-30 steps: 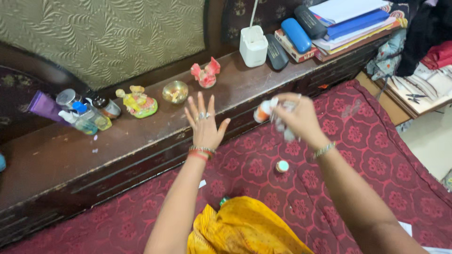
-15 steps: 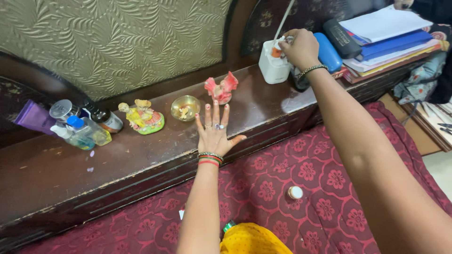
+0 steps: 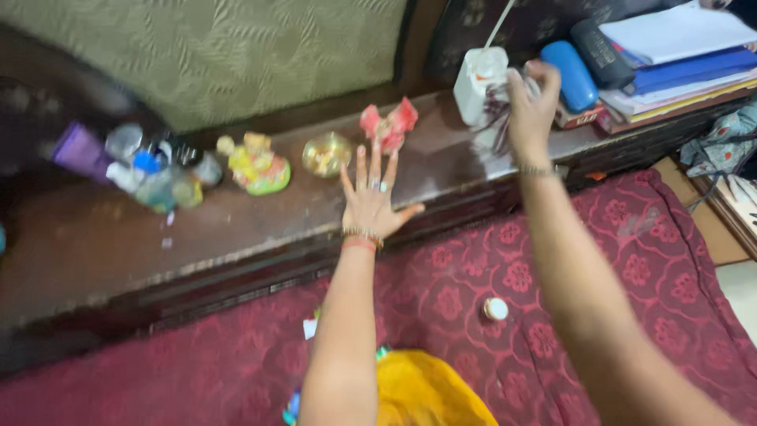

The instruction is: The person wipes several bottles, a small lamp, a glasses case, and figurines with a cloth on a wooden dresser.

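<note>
Your view is evenly lit by soft indoor light, without harsh shadows. Motion blur smears everything, worst toward the left edge.

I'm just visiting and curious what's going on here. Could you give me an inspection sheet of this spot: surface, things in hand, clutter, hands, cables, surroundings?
Surface: dark wooden ledge, worn, above a red flowered bedspread.
Things in hand: crumpled cloth or wrapper in the right hand's grip, blurred; white container right beside it.
Clutter: pink figurine, small brass bowl, yellow figurine, cluster of bottles and tubes, blue case, stack of books and papers, small round cap on the bedspread.
Hands: left hand flat on the ledge, fingers spread; right hand raised, closed on the cloth.
Cables: thin white cord rising from the container.
Surroundings: patterned padded headboard; yellow garment below.
</note>
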